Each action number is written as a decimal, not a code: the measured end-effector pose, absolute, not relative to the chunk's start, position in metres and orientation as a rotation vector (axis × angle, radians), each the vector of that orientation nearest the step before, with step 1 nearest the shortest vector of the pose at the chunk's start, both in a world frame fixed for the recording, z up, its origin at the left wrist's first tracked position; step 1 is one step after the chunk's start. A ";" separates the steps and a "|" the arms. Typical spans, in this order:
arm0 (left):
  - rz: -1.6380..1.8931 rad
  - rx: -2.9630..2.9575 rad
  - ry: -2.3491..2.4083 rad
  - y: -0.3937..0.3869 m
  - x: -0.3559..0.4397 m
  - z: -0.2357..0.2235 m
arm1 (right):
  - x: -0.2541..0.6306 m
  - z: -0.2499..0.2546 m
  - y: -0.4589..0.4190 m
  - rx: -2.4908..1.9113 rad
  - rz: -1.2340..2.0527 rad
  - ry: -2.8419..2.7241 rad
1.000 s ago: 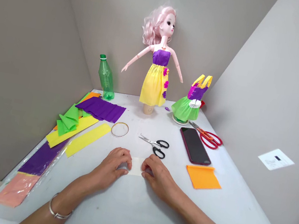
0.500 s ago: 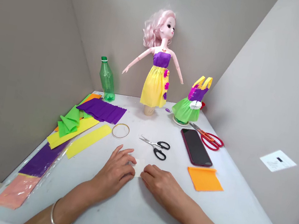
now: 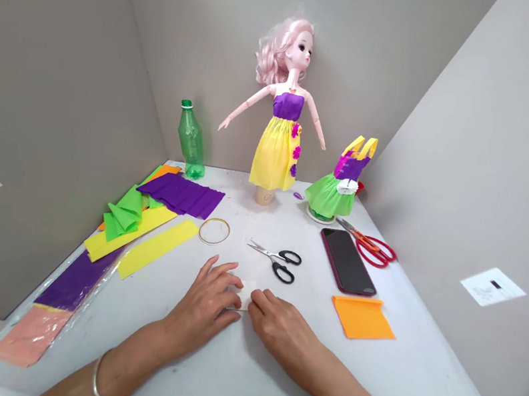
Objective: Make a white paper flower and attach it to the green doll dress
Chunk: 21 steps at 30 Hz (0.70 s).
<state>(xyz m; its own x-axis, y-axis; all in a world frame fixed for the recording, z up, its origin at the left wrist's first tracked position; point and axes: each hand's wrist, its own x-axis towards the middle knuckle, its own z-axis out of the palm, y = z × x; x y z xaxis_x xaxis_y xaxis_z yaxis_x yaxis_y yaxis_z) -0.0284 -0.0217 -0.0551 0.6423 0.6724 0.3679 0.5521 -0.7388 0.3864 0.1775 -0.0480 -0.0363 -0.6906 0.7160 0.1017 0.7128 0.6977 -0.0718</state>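
A small piece of white paper (image 3: 246,295) lies on the table between my hands, largely covered by the fingers. My left hand (image 3: 208,298) rests at its left side with fingers spread; the fingertips and thumb touch the paper's left part. At the right edge, the fingers of my right hand (image 3: 277,318) are pressed together on the paper. Just beyond the hands lie black-handled scissors (image 3: 279,261), their blades slightly apart. A thin gold ring-shaped bangle (image 3: 214,231) lies to their left.
Yellow strips (image 3: 159,249), purple crepe paper (image 3: 181,195) and a plastic packet (image 3: 54,318) lie left. At the back stand a green bottle (image 3: 191,142), a doll (image 3: 276,153) and a small dress (image 3: 333,193). A phone (image 3: 348,261), red-handled scissors (image 3: 373,250) and orange paper (image 3: 363,318) lie right.
My right fingers have shifted slightly up along the paper, and less of the white paper shows between the hands. The left thumb has moved a little lower. The other objects stay put.
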 end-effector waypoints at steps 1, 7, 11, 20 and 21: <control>0.735 2.624 1.000 -0.022 -0.028 -0.055 | 0.178 -0.038 -0.046 -1.186 0.096 -2.738; 0.719 2.557 1.030 -0.020 -0.028 -0.057 | 0.180 -0.037 -0.041 -1.268 0.261 -2.587; 0.692 2.490 1.047 -0.019 -0.028 -0.058 | 0.181 -0.034 -0.040 -1.294 0.462 -2.491; 0.680 2.453 1.101 -0.016 -0.030 -0.058 | 0.182 -0.037 -0.038 -1.354 0.565 -2.395; 0.679 2.455 1.101 -0.016 -0.030 -0.058 | 0.182 -0.037 -0.038 -1.356 0.565 -2.393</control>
